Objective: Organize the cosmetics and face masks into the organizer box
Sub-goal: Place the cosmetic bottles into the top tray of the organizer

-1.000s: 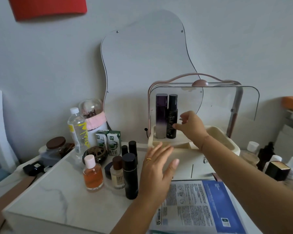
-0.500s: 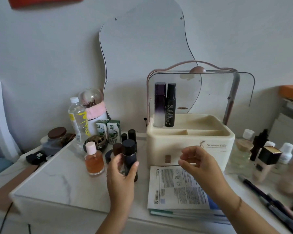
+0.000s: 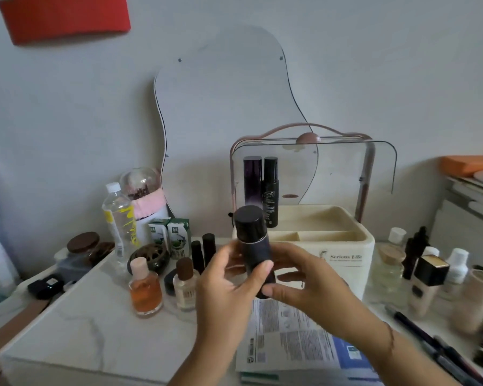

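Nearest, the masks (image 3: 299, 338) lie in a flat stack at the table's (image 3: 95, 324) front edge, not yet stowed. Just above them the left hand (image 3: 226, 296) wraps its fingers and thumb round the dark bottle (image 3: 251, 240), which is lifted off the table and tilted, cap up and leaning left. The right hand (image 3: 313, 288) closes thumb and fingers on the bottle's lower end, so both hands hold it in front of the box (image 3: 346, 270). This looks like a pass from one hand to the other. If one lets go before the other has a firm grip, the smooth bottle could slip, fall onto the masks, or strike the orange bottle (image 3: 145, 293) and the small glass ones beside it. Farther back, the purple bottle (image 3: 252, 182) and the slim bottle (image 3: 271, 190) stand upright, side by side, in the box's rear left corner. A careless placement next to them could topple both. The raised clear lid (image 3: 346, 168) stands behind the opening, and a high or hurried reach might knock it.
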